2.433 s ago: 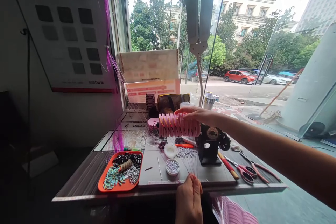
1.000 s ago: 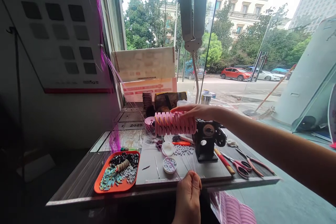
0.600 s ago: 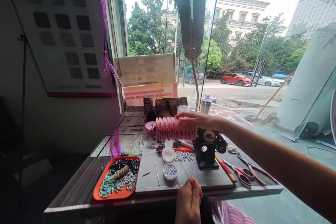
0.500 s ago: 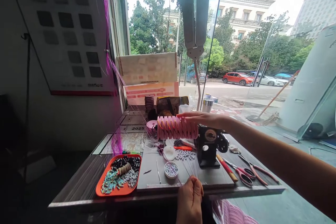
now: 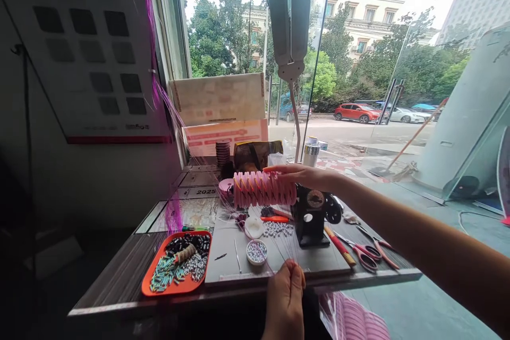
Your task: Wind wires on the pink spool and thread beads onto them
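At the table's front edge, my left hand (image 5: 285, 289) is closed in a pinch on several thin threads (image 5: 286, 249). The threads run up from it towards a pink ridged cylinder (image 5: 255, 189), which has orange and dark strands across its grooves. The cylinder sits sideways on a black hand-cranked machine (image 5: 312, 223). My right hand (image 5: 297, 175) lies over the top of the cylinder with its fingers stretched out. Just beyond my left hand are a small white cup of pale beads (image 5: 257, 251) and loose pearly beads (image 5: 279, 229) on the grey board (image 5: 223, 271).
An orange tray (image 5: 145, 284) of mixed beads stands on the left. Red-handled scissors (image 5: 364, 256), pliers (image 5: 384, 252) and a red-and-yellow stick (image 5: 340, 247) lie on the right. Purple threads (image 5: 174, 212) hang at the left, and a lamp arm (image 5: 295, 111) rises behind.
The whole view has shifted slightly, so things sit a little further left and up. Both hands keep about the same places at the threads and the cylinder.
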Demonstrator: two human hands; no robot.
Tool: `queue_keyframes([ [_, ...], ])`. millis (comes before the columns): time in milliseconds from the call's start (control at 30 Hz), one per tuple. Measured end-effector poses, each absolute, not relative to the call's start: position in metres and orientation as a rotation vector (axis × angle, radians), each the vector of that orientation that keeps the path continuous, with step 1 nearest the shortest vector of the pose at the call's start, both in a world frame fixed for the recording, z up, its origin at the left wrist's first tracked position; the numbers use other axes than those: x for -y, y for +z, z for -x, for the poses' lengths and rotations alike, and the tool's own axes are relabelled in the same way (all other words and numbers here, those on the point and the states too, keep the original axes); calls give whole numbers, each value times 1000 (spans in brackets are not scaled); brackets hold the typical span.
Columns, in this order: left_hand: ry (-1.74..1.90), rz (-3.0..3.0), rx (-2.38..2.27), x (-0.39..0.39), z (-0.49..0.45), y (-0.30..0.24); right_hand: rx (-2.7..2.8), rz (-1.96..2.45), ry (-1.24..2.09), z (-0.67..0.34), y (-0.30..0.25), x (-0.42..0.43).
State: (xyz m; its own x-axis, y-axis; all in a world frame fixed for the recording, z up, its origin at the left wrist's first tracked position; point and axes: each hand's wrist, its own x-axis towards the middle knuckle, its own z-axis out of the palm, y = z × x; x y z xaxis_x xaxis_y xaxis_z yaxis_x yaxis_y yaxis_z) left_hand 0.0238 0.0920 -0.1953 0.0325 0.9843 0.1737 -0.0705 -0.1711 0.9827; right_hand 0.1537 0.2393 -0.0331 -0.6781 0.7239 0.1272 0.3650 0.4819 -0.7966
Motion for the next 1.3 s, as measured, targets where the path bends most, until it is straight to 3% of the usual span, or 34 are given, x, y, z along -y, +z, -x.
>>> queue_keyframes([
  [400, 1189, -944, -751, -101, -19, -185, 2265, 920, 875, -159, -29, -235],
  [600, 1178, -702, -732, -103, -14, -177, 2114, 965, 951, -165, -37, -234],
  [933, 1358, -1098, -936, -105, -37, -197, 2077, 858, 819, -164, -62, -249],
  [1300, 1024, -1308, -862, -113, -27, -178, 2071, 854, 831, -161, -61, -259],
])
